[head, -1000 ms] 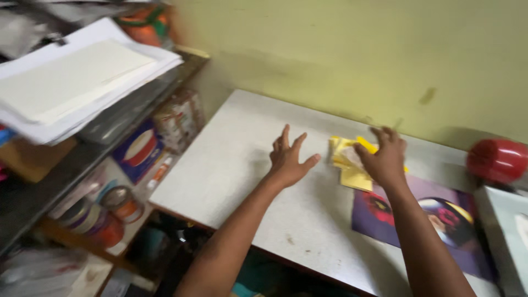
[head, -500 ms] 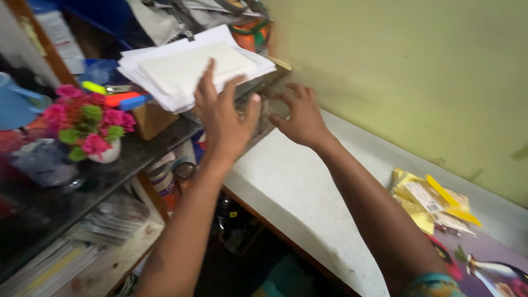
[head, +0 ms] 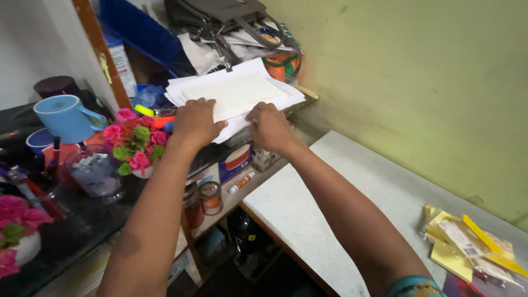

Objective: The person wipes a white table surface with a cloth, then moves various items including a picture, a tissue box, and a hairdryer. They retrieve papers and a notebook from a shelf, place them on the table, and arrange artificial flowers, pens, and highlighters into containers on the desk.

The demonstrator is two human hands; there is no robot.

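Spanning the lower right, grey worktop runs along the green wall; dark shelf sits to its left. White paper stack lies on the shelf clutter, under a grey handbag, tilted slightly toward the worktop. Both hands on the stack's near edge: left hand palm down, fingers curled over the edge; right hand pinching the edge just beside it. Grip looks closed on the paper, underside hidden. Blue mug far left, pink flower pot below the left hand. Yellow packets lie on the worktop far right, well apart from the hands. Small jars on the lower shelf.
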